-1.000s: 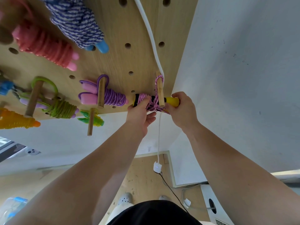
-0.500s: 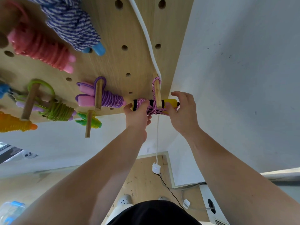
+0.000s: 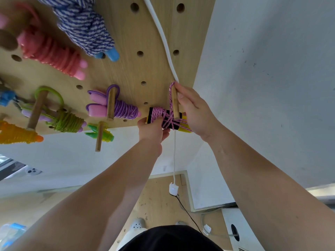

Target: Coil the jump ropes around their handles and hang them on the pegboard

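Both hands are raised to the lower right corner of the wooden pegboard [image 3: 126, 33]. Left hand [image 3: 153, 130] is closed from below on the left end of the pink-and-black braided jump rope [image 3: 164, 116], thumb on the coiled turns over the black-and-yellow handles [image 3: 184, 126]. Right hand [image 3: 194, 110] lies against the right side of the wooden peg [image 3: 175, 104], fingers curled and their tips on the peg near its base; its palm covers the yellow handle ends, and whether it actually grips them cannot be told. The bundle sits crosswise under the peg, and a loop of its rope runs up and around the peg. A white cable [image 3: 164, 35] comes down the board just above the right hand, passes behind the bundle and ends at a white plug [image 3: 173, 189] below both hands. Left of the left hand, a purple rope with pink handles [image 3: 116, 107] hangs on its own peg; further left are a green coiled rope [image 3: 68, 122], a small green-and-yellow bundle [image 3: 104, 135] and an orange one [image 3: 16, 134]. Above and left are a pink coiled rope [image 3: 54, 55] and a blue-and-white striped rope [image 3: 85, 28]. A pale wall [image 3: 272, 78] is to the right of the right hand.
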